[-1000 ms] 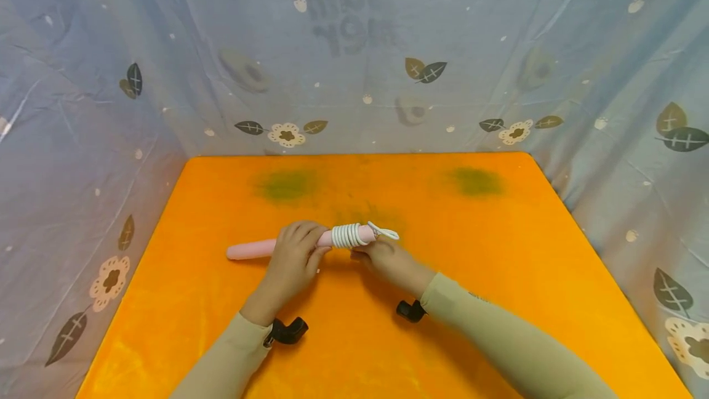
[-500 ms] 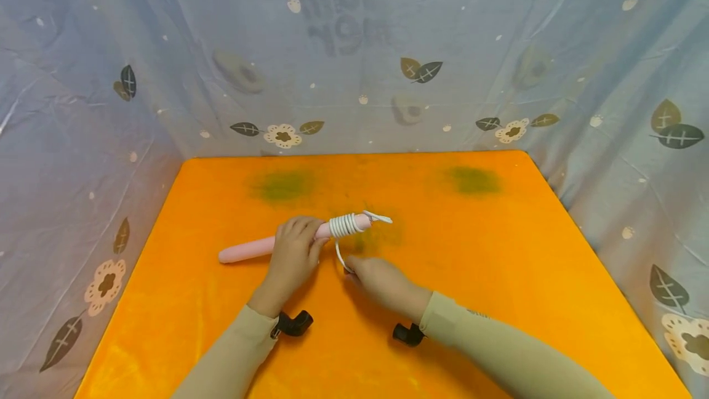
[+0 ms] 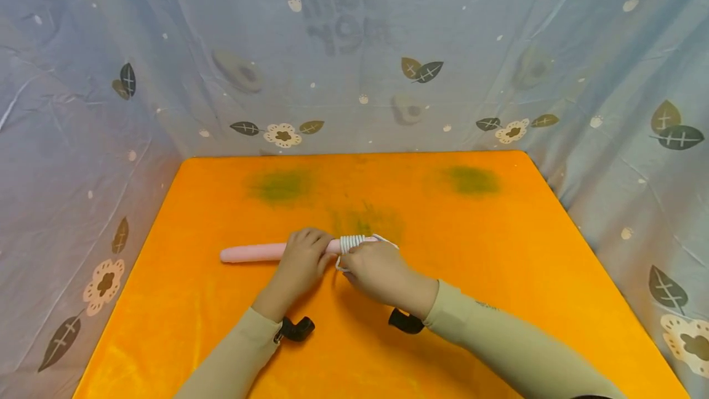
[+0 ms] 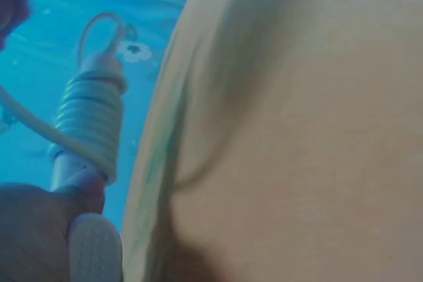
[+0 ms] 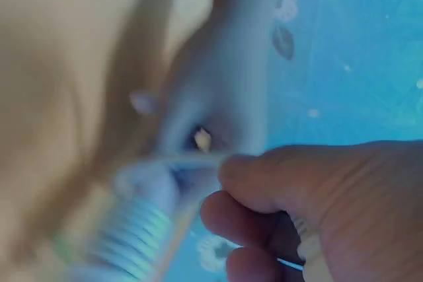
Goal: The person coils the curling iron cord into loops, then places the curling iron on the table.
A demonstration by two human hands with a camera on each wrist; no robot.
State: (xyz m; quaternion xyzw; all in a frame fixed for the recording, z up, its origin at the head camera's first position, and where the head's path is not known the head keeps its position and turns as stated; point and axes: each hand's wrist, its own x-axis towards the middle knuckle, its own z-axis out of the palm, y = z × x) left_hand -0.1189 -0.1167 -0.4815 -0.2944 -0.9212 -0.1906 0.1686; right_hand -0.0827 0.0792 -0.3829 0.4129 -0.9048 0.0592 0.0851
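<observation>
A pink rod [image 3: 252, 253] lies nearly level across the head view, gripped around its middle by my left hand [image 3: 301, 260]. White cord is wound in several snug turns, a coil [image 3: 352, 242], close to the rod's right end. A small cord loop [image 4: 102, 21] sticks out past that end in the left wrist view. My right hand [image 3: 382, 273] is just right of the left one, partly covering the coil from the head view. Its thumb and fingers pinch the loose cord [image 5: 192, 158], which runs taut from the coil in the right wrist view.
An orange cloth-covered table [image 3: 487, 226] with greenish stains lies beneath. Patterned curtains [image 3: 343, 103] stand at the back and both sides. Black wrist mounts [image 3: 297, 329] jut out below the cuffs.
My right hand swings the cord down toward me, then back up beside the rod. The rod's right end rises, then dips again to nearly level. My left hand keeps its grip.
</observation>
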